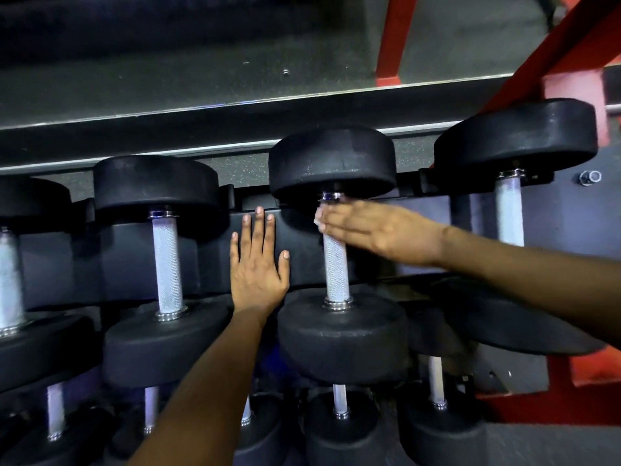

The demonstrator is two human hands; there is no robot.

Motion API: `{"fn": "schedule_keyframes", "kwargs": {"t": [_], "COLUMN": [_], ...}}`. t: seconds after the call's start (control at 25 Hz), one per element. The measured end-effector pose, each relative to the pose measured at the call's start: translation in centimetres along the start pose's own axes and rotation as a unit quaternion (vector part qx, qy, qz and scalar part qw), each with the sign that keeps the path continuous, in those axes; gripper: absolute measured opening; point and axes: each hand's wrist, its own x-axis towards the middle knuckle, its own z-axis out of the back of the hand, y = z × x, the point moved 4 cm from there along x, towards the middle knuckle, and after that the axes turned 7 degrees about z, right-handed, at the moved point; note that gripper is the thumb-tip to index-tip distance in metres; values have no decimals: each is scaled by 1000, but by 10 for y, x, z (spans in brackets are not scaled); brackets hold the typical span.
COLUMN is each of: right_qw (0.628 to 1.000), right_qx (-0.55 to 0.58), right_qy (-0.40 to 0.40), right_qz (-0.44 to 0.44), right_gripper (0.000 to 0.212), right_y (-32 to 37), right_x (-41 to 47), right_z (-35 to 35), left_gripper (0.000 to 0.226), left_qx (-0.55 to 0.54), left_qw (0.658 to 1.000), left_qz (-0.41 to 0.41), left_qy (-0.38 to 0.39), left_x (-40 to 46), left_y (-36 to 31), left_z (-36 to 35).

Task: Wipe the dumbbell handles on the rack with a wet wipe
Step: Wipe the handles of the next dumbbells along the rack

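Dumbbell handles (pixel 337 268): silvery metal, rough knurled grip, polished collars
Dumbbell heads (pixel 342 341): matt black rubbery coating, scuffed
Rack (pixel 302 260): black, smooth, dull sheen
Frame (pixel 391 38), upper right: red painted metal
Floor (pixel 235 166): dark, speckled

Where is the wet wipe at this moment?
Head view, right of centre: the wet wipe peeks from under the right hand, against the handle.

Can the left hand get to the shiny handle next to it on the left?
Probably yes. The left hand lies flat and open on the black rack, holding nothing, and the bare dumbbell handle beside it has nothing covering it. The right hand is busy with the wipe.
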Motion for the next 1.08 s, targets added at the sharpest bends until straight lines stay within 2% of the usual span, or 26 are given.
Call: {"fn": "schedule_keyframes", "kwargs": {"t": [0.04, 0.08, 0.12, 0.16, 0.2, 0.24, 0.32, 0.36, 0.48, 0.52, 0.6, 0.64, 0.72, 0.8, 0.88, 0.96, 1.0, 1.08], "right_qw": [997, 996, 992, 988, 992, 997, 996, 996, 969, 971, 977, 969, 935, 907, 931, 961, 968, 941], "right_qx": [-46, -1, 38, 68, 67, 66, 57, 64, 129, 125, 49, 12, 77, 168, 167, 158, 196, 328], "right_qy": [9, 33, 78, 81, 14, -36, -30, 27, 206, 203, 182, 219, 334, 372, 312, 215, 149, 63], "right_qz": [57, 87, 96, 116, 103, 36, -56, -60, 37, -13, -103, -113, -94, -101, -91, -68, -52, -51], "right_gripper": [67, 67, 57, 44, 36, 35, 39, 39, 28, 27, 31, 33, 38, 37, 31, 28, 31, 50], "right_y": [19, 37, 41, 31, 15, -1, 1, 22, 45, 27, 3, 7, 32, 42, 33, 36, 43, 54], "right_x": [4, 7, 6, 5, 10, 17, 31, 37, 46, 53, 69, 78, 91, 97, 92, 70, 55, 23], "right_z": [-4, -1, -2, 1, 13, 22, 29, 29, 36, 42, 45, 40, 22, 26, 28, 27, 26, 31], "left_gripper": [67, 67, 67, 68, 68, 68, 67, 67, 66, 66, 66, 66, 67, 67, 67, 67, 67, 67], "left_qx": [0, 1, 2, 1, 0, -1, -3, -6, -15, -15, -11, -8, -8, -8, -12, -14, -15, -13], "left_qw": [1000, 1000, 1000, 1000, 1000, 1000, 1000, 1000, 1000, 1000, 1000, 1000, 1000, 1000, 1000, 1000, 1000, 1000], "left_qz": [1, 2, 4, 4, 2, 1, 1, 0, 2, 1, 0, 2, 2, 0, 0, 1, 1, 4], "left_qy": [-1, -2, -3, -2, -3, -7, -13, -15, -20, -20, -20, -19, -15, -12, -14, -11, -8, -2], "left_x": [0, 0, -1, -1, -1, -1, 0, 0, -1, 0, 0, 0, 0, 0, 0, 0, -1, -1], "left_y": [0, 0, 1, 0, 0, 0, 0, 0, 0, 0, 0, 1, 2, 2, 2, 2, 1, 1], "left_z": [0, -1, -1, -1, -1, -1, -1, 0, 0, -1, -2, -2, -3, -3, -2, -1, -1, -1]}}
